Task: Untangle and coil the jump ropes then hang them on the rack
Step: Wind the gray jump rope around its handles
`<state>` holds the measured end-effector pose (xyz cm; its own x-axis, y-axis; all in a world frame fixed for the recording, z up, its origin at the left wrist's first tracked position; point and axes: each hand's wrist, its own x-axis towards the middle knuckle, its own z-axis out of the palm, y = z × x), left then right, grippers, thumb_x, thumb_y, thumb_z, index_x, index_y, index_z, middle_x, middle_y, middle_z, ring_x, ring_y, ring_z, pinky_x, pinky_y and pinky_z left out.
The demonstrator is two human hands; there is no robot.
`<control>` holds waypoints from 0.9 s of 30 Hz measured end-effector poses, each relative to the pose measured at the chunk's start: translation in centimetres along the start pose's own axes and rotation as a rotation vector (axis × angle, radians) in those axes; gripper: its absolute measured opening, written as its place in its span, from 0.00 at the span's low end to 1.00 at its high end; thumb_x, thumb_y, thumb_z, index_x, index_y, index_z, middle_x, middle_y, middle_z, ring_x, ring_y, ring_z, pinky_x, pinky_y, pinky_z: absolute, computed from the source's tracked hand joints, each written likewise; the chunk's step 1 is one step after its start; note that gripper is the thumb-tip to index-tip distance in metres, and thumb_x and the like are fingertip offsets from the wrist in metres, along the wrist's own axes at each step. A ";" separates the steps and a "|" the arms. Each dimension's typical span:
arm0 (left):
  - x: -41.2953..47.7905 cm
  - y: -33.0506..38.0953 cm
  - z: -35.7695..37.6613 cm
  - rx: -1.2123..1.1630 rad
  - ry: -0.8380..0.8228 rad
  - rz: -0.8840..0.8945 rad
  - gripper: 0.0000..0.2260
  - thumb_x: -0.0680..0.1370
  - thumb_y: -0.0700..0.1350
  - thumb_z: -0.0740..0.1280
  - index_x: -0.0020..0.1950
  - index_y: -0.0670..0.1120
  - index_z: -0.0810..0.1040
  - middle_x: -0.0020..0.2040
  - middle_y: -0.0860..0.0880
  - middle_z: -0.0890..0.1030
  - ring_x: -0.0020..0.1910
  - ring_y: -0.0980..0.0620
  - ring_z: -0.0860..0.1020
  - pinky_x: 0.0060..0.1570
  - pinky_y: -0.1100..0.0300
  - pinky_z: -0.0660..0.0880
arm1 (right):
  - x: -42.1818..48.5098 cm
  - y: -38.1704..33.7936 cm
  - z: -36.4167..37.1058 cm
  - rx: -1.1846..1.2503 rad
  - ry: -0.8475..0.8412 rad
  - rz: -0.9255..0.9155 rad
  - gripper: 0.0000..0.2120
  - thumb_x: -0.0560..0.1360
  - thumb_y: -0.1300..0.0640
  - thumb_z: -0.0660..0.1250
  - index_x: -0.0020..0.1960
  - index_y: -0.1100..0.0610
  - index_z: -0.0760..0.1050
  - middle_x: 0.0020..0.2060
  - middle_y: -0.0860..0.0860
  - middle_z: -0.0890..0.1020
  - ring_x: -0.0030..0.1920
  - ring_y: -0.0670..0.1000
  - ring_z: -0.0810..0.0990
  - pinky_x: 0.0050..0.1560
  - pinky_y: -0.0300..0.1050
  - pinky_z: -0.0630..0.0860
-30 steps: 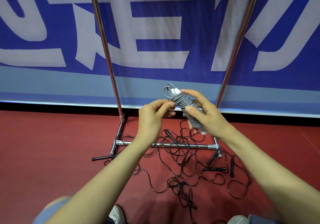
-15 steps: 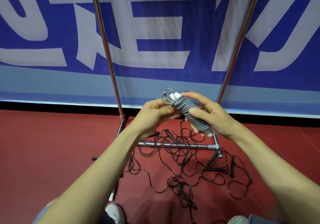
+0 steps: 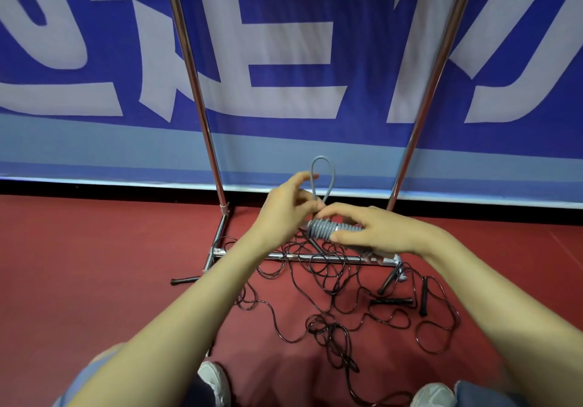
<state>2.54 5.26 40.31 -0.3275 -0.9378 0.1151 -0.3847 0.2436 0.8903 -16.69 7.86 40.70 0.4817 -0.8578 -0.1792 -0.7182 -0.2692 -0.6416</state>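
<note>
A grey jump rope (image 3: 325,229) is wound tightly around its handles into a short bundle that lies almost level. My right hand (image 3: 381,233) grips this bundle from above and covers most of it. My left hand (image 3: 285,214) pinches the rope at the bundle's left end, where a grey loop (image 3: 322,175) stands up. Black jump ropes (image 3: 331,299) lie tangled on the red floor below, with black handles (image 3: 391,301) among them. The chrome rack (image 3: 202,116) rises behind my hands; its top bar is out of view.
The rack's base bar (image 3: 315,257) lies on the red floor under my hands, with rope draped over it. A blue and white banner (image 3: 284,59) hangs behind. One black handle (image 3: 184,280) lies left of the base. My white shoes (image 3: 217,381) show at the bottom.
The grey bundle has tipped from a slant to nearly level and dropped lower. A tall loop now stands up from its left end. My right hand has shifted over the top.
</note>
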 end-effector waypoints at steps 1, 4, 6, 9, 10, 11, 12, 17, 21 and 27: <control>0.0 0.1 0.3 0.034 0.050 0.037 0.11 0.76 0.38 0.69 0.58 0.47 0.78 0.42 0.52 0.84 0.43 0.56 0.82 0.47 0.64 0.76 | 0.2 0.1 0.0 0.030 0.031 0.021 0.14 0.78 0.45 0.63 0.62 0.35 0.67 0.39 0.48 0.80 0.34 0.42 0.78 0.46 0.47 0.77; 0.0 0.9 0.3 0.043 0.194 0.096 0.05 0.77 0.40 0.69 0.46 0.49 0.82 0.41 0.54 0.82 0.39 0.64 0.76 0.42 0.71 0.70 | 0.4 0.8 0.0 0.131 0.090 0.094 0.15 0.78 0.47 0.63 0.63 0.38 0.66 0.38 0.55 0.80 0.30 0.52 0.80 0.35 0.49 0.80; -0.3 1.4 0.0 -0.024 0.170 0.115 0.06 0.76 0.40 0.69 0.44 0.50 0.82 0.38 0.56 0.81 0.37 0.64 0.74 0.41 0.72 0.69 | 0.4 1.4 0.0 0.139 0.146 0.125 0.16 0.79 0.49 0.63 0.65 0.38 0.66 0.40 0.54 0.80 0.31 0.54 0.81 0.34 0.48 0.80; -1.0 1.9 0.0 -0.033 0.132 0.150 0.07 0.77 0.40 0.69 0.41 0.50 0.78 0.35 0.57 0.78 0.35 0.61 0.74 0.39 0.69 0.69 | 0.7 2.0 -0.5 0.192 0.302 0.153 0.17 0.79 0.49 0.63 0.65 0.36 0.66 0.39 0.55 0.79 0.32 0.56 0.82 0.34 0.49 0.79; -1.2 2.0 0.1 -0.020 0.134 0.150 0.06 0.77 0.42 0.69 0.40 0.49 0.77 0.35 0.56 0.77 0.35 0.59 0.73 0.38 0.69 0.69 | 0.8 2.2 -0.7 0.169 0.347 0.154 0.17 0.78 0.48 0.63 0.64 0.36 0.66 0.38 0.55 0.79 0.34 0.58 0.82 0.37 0.51 0.79; -1.3 2.0 0.3 -0.022 0.139 0.145 0.06 0.77 0.45 0.70 0.40 0.47 0.77 0.35 0.53 0.77 0.35 0.58 0.72 0.37 0.68 0.68 | 0.9 2.3 -0.8 0.129 0.375 0.154 0.16 0.78 0.47 0.63 0.63 0.35 0.66 0.36 0.53 0.78 0.35 0.58 0.82 0.40 0.54 0.79; -1.3 2.1 0.6 -0.038 0.144 0.129 0.09 0.76 0.48 0.70 0.40 0.44 0.77 0.34 0.50 0.77 0.34 0.57 0.72 0.36 0.67 0.67 | 1.0 2.4 -0.7 0.079 0.390 0.153 0.15 0.78 0.46 0.62 0.63 0.35 0.65 0.35 0.51 0.78 0.36 0.58 0.81 0.42 0.55 0.79; -0.8 1.1 1.0 -0.087 0.132 -0.027 0.04 0.77 0.52 0.69 0.48 0.53 0.79 0.31 0.49 0.77 0.31 0.57 0.73 0.37 0.62 0.69 | 1.4 1.5 -0.3 -0.071 0.479 0.179 0.15 0.79 0.46 0.59 0.64 0.36 0.63 0.36 0.46 0.75 0.38 0.54 0.78 0.43 0.52 0.76; -0.5 0.3 1.2 -0.233 0.218 -0.103 0.05 0.78 0.47 0.67 0.45 0.51 0.83 0.45 0.52 0.83 0.45 0.56 0.80 0.52 0.55 0.77 | 1.2 1.2 -0.4 0.050 0.579 0.125 0.16 0.79 0.48 0.59 0.64 0.36 0.62 0.49 0.47 0.77 0.33 0.53 0.81 0.40 0.56 0.80; -1.1 0.7 2.6 -0.303 0.209 -0.036 0.05 0.79 0.47 0.67 0.50 0.48 0.81 0.40 0.54 0.83 0.45 0.58 0.80 0.51 0.64 0.73 | 1.4 0.6 -0.4 0.245 0.612 0.089 0.22 0.80 0.51 0.59 0.71 0.39 0.55 0.61 0.47 0.73 0.32 0.54 0.80 0.34 0.58 0.81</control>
<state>0.41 7.11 39.71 -0.1230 -0.9824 0.1408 -0.1092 0.1544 0.9820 -16.65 6.29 40.34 0.0018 -0.9855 0.1698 -0.5721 -0.1402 -0.8081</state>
